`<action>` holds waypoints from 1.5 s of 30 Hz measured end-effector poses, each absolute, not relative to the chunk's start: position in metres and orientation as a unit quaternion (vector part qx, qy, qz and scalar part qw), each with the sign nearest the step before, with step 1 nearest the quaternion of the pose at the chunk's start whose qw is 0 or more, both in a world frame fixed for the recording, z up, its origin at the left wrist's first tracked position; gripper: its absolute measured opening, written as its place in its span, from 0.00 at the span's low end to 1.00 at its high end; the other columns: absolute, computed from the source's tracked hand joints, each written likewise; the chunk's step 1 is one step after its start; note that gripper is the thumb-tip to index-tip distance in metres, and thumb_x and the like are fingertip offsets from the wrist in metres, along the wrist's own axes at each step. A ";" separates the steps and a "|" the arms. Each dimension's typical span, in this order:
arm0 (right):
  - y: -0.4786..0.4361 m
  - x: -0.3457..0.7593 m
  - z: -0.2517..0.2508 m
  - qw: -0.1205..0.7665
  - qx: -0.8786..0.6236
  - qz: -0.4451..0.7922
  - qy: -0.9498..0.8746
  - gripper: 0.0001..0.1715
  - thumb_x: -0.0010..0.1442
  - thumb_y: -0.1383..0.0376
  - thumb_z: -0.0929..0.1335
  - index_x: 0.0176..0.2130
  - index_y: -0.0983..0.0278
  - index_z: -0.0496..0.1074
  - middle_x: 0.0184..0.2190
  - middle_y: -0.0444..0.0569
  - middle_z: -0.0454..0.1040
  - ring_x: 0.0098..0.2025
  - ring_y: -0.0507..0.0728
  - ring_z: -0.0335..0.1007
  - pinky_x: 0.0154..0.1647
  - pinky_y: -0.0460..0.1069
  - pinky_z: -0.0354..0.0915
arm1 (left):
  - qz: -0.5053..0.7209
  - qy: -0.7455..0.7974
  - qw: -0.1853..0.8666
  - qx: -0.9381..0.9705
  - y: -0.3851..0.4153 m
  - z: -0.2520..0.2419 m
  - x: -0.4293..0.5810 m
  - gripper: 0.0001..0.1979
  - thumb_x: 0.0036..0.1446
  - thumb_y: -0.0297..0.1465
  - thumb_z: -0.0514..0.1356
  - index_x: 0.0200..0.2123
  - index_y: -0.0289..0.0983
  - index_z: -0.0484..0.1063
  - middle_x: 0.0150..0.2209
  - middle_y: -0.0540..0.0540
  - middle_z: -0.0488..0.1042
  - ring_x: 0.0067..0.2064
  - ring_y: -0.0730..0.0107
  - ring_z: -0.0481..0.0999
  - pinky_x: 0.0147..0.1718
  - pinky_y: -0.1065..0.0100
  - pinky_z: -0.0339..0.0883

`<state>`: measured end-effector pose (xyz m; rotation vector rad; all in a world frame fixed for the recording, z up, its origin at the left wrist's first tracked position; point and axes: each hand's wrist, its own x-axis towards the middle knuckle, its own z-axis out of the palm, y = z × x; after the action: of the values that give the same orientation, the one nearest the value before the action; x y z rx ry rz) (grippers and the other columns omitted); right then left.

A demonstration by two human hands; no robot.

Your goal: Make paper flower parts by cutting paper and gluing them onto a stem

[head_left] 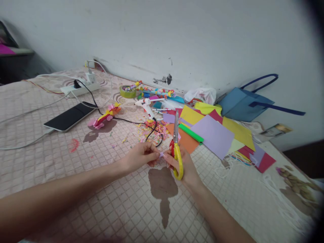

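Between the fingertips of both hands is a small piece of lilac paper [161, 154]. My left hand [143, 156] pinches its left side. My right hand [186, 165] holds scissors [178, 162] with yellow and red handles, blades pointing up and away, while its fingertips touch the paper's right side. Behind the hands lies a heap of colourful paper scraps [154, 131]. A white glue gun [146, 107] with a black cord rests just beyond the scraps.
Coloured paper sheets [211, 135] and a blue bag [245, 103] lie to the right. At the left are a tablet [69, 116], a power strip [81, 89] with cables and a paper flower craft [105, 116]. White string [283, 199] lies at the right.
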<state>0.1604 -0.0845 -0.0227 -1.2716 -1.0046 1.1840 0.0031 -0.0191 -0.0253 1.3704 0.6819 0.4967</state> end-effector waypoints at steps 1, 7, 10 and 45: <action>-0.085 0.161 -0.023 0.534 -0.533 0.500 -0.426 0.23 0.45 0.58 0.73 0.33 0.60 0.57 0.23 0.37 0.64 0.18 0.46 0.57 0.15 0.42 0.55 | 0.214 0.302 0.695 0.616 -0.019 -0.025 0.003 0.12 0.51 0.37 0.61 0.28 0.33 0.66 0.23 0.51 0.70 0.24 0.77 0.69 0.26 0.72 0.66; -0.085 0.163 -0.024 0.513 -0.535 0.509 -0.439 0.22 0.46 0.59 0.73 0.33 0.60 0.57 0.23 0.36 0.65 0.18 0.46 0.57 0.15 0.42 0.55 | 0.201 0.288 0.674 0.650 -0.016 -0.020 0.002 0.12 0.52 0.38 0.60 0.28 0.33 0.67 0.23 0.52 0.68 0.24 0.78 0.68 0.24 0.74 0.65; -0.086 0.162 -0.022 0.510 -0.537 0.517 -0.430 0.24 0.45 0.59 0.74 0.33 0.60 0.57 0.23 0.36 0.64 0.18 0.45 0.57 0.15 0.41 0.55 | 0.181 0.267 0.675 0.664 -0.011 -0.022 -0.001 0.12 0.51 0.37 0.61 0.27 0.33 0.68 0.20 0.54 0.66 0.22 0.80 0.65 0.21 0.76 0.61; -0.112 0.155 -0.019 0.292 -0.634 0.365 -0.617 0.18 0.61 0.52 0.59 0.27 0.61 0.57 0.17 0.38 0.57 0.18 0.48 0.53 0.19 0.44 0.49 | 0.435 0.280 0.700 0.492 -0.006 -0.004 -0.007 0.10 0.53 0.35 0.62 0.30 0.34 0.67 0.31 0.48 0.75 0.33 0.73 0.75 0.36 0.69 0.69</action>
<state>0.1547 -0.1123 -0.0191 -1.6892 -1.6436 0.9717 -0.0066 -0.0062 -0.0035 1.0954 0.6240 0.9690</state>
